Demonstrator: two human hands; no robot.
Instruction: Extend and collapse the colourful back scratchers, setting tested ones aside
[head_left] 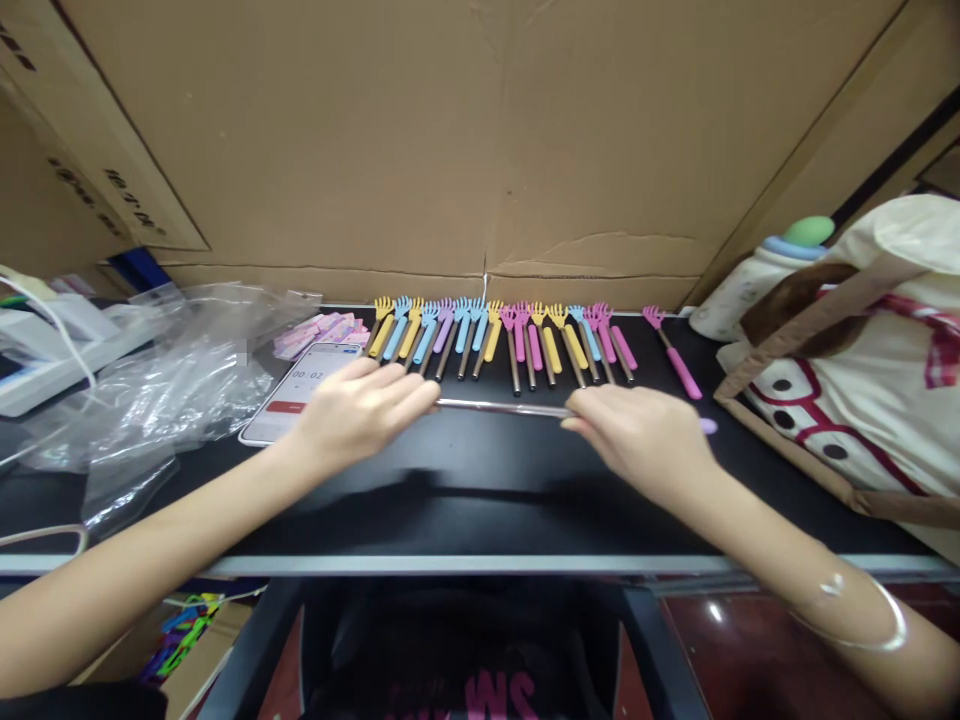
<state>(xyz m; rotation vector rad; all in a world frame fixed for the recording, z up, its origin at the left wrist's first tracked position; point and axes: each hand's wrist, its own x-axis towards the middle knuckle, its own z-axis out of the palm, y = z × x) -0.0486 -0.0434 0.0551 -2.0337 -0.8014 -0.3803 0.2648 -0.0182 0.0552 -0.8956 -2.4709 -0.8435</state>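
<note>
Gripping extended metal rod (pixel 502 406) — left hand (pixel 360 410) and right hand (pixel 645 445) both closed on ends.

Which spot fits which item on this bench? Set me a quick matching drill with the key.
Items:
1 phone
2 plastic bags
3 extended metal rod
4 bottle

Places:
A stretched between the left hand and the right hand
B far right, beside the cloth bag
C crumpled at the left end
D lying flat, just beyond the left hand

Pairs: 1-D, 2-C, 3-A, 4-B
</note>
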